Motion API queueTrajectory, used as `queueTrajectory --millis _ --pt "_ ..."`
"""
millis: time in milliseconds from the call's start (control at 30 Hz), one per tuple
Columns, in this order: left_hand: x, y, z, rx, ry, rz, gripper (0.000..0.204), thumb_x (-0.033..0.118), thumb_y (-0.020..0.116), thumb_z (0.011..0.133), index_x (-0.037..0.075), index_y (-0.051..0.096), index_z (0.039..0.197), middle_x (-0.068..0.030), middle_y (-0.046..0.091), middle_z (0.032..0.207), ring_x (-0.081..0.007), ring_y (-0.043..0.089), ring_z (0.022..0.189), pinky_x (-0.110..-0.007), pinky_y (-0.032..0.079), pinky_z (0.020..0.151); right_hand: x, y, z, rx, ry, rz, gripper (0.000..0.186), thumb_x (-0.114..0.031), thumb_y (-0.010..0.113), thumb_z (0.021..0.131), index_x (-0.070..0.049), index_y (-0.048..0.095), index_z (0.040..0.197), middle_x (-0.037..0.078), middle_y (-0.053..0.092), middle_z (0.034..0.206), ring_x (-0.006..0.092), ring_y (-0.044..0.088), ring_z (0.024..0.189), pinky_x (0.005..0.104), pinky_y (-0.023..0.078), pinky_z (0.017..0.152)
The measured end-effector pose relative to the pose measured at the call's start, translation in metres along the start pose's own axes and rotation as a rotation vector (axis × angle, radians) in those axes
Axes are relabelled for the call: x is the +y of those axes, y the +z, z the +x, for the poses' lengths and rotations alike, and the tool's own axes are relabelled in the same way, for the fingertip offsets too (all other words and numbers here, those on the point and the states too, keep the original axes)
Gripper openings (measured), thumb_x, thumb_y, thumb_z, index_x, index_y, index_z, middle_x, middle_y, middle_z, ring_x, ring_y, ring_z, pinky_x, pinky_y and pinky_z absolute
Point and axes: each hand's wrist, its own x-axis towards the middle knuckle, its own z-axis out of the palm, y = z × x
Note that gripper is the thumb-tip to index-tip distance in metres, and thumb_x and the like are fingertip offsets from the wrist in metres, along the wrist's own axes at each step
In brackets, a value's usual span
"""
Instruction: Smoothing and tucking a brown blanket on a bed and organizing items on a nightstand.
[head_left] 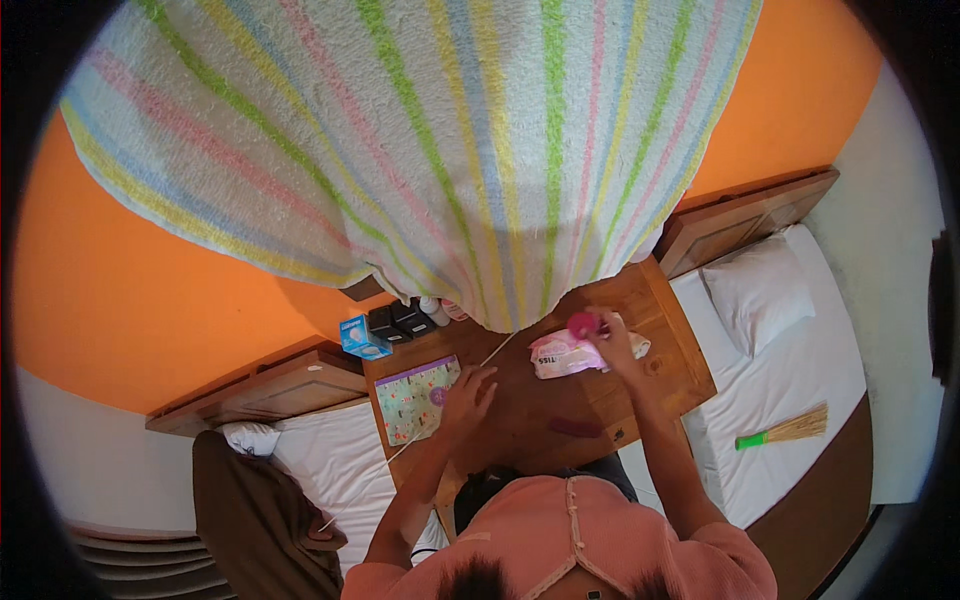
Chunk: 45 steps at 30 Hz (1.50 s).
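Note:
My right hand (pixel 614 348) has its fingers closed on a bright pink round object (pixel 583 325), too small to name exactly. Directly below that hand, a pink and white tissue pack (pixel 562 356) lies on the wooden table (pixel 520 420). My left hand (pixel 467 398) hovers over the table's left part, fingers apart and slightly curled. Beside its outer edge is a small purple round object (pixel 438 396), which appears to rest on a flat patterned pouch (pixel 412 392) with a purple top edge. A dark purple elongated item (pixel 576 428) lies nearer to me.
A striped towel (pixel 480 150) hangs over the far table edge. Dark boxes (pixel 400 320), a blue box (pixel 364 337) and a white bottle (pixel 434 311) stand far left. A white cord (pixel 410 442) crosses the left side. White beds flank the table; a hand broom (pixel 785 428) lies on the right one.

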Motion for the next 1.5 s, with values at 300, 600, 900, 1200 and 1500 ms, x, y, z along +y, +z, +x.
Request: queueTrajectory --millis 300,600,900,1200,1500 --pt "0.032 0.026 -0.013 -0.118 0.157 -0.12 0.066 0.025 0.073 0.077 0.009 0.042 0.132 -0.0175 0.049 0.126 -0.0342 0.055 0.108 -0.039 0.047 0.091 -0.048 0.058 -0.096 -0.412 0.137 0.33 0.043 -0.013 0.07 0.082 -0.002 0.049 0.117 0.008 0.056 0.108 0.0181 0.055 0.098 0.0317 0.047 0.087" --pt "0.031 0.03 -0.032 -0.084 0.032 -0.126 0.064 0.023 0.073 0.077 0.006 0.043 0.13 -0.0192 0.05 0.127 -0.0338 0.053 0.114 -0.04 0.045 0.093 -0.072 0.061 -0.107 -0.392 0.307 0.477 0.041 -0.014 0.07 0.083 -0.001 0.048 0.116 0.01 0.056 0.109 0.0178 0.055 0.097 0.03 0.051 0.079" --pt "-0.001 0.006 -0.027 0.181 -0.197 -0.169 0.064 0.021 0.077 0.073 0.006 0.048 0.127 -0.0159 0.056 0.12 -0.0291 0.058 0.107 -0.037 0.046 0.089 -0.062 0.062 -0.117 -0.454 0.318 0.282 0.054 -0.032 0.068 0.084 0.0 0.048 0.122 0.016 0.056 0.113 0.0232 0.058 0.094 0.0345 0.051 0.078" --pt "-0.058 -0.012 0.011 0.365 -0.172 0.006 0.064 0.022 0.081 0.067 0.004 0.052 0.122 -0.0154 0.059 0.114 -0.0277 0.061 0.099 -0.035 0.048 0.085 -0.005 0.043 -0.147 -0.426 0.214 -0.544 0.062 -0.03 0.072 0.076 -0.003 0.046 0.126 0.026 0.045 0.128 0.0461 0.048 0.113 0.0495 0.044 0.09" --pt "-0.056 0.02 0.074 0.149 -0.124 0.271 0.058 0.03 0.076 0.072 0.005 0.053 0.119 -0.0175 0.059 0.111 -0.0348 0.057 0.104 -0.044 0.048 0.083 0.035 0.055 -0.174 -0.499 0.08 -0.75 0.076 -0.031 0.075 0.07 -0.013 0.04 0.135 0.033 0.021 0.142 0.0562 0.023 0.128 0.057 0.034 0.101"
